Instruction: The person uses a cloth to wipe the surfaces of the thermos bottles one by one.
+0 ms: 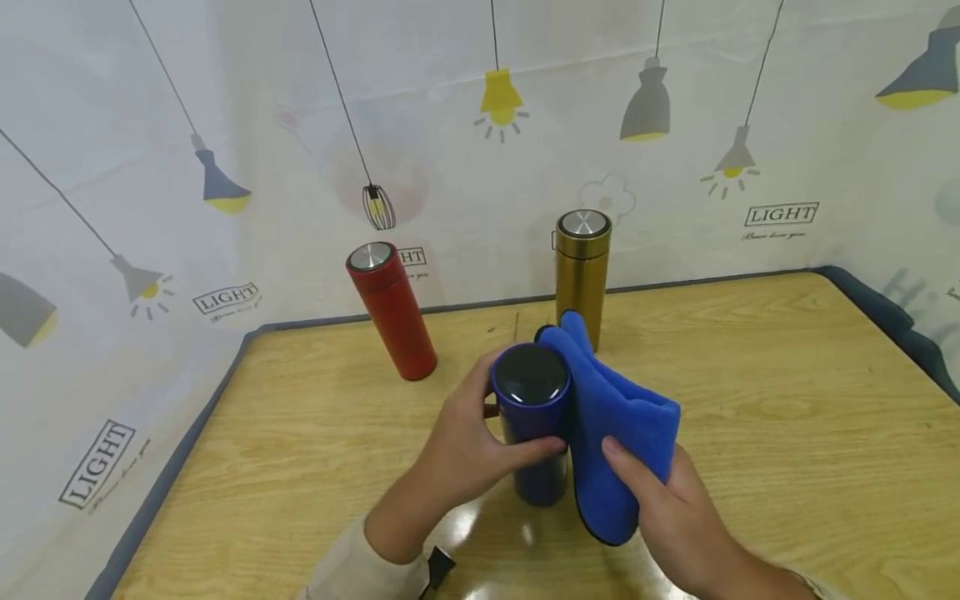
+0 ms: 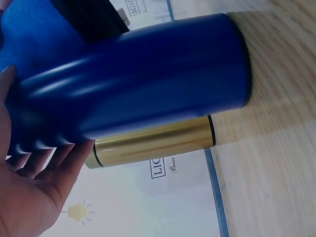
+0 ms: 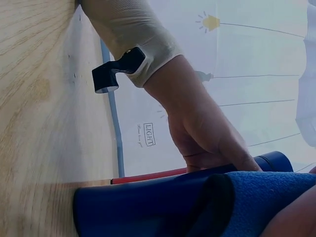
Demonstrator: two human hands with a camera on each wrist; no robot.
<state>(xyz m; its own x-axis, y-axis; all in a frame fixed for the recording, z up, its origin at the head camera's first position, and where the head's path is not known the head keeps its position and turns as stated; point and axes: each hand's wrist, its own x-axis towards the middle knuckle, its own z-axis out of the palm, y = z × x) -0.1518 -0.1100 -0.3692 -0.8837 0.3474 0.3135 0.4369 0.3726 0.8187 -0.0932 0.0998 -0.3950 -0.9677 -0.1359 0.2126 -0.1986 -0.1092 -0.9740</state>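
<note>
A dark blue thermos bottle (image 1: 542, 471) with a black top stands upright on the table. My left hand (image 1: 468, 446) grips it near the top, thumb across the front and fingers round the far side. In the left wrist view, the fingers curl along the side of the blue bottle (image 2: 138, 84). My right hand (image 1: 678, 517) holds a folded blue cloth (image 1: 626, 417) with dark edging, thumb on the near face. The cloth lies against the bottle's right side. In the right wrist view the cloth (image 3: 269, 192) overlaps the bottle (image 3: 133, 210).
A red thermos bottle (image 1: 397, 321) stands at the back left and a gold one (image 1: 583, 275) at the back right, behind the cloth. The wooden table (image 1: 285, 467) meets a pale curtain (image 1: 450, 167) printed with lamps. A black clip-like piece (image 3: 118, 70) sits at the left cuff.
</note>
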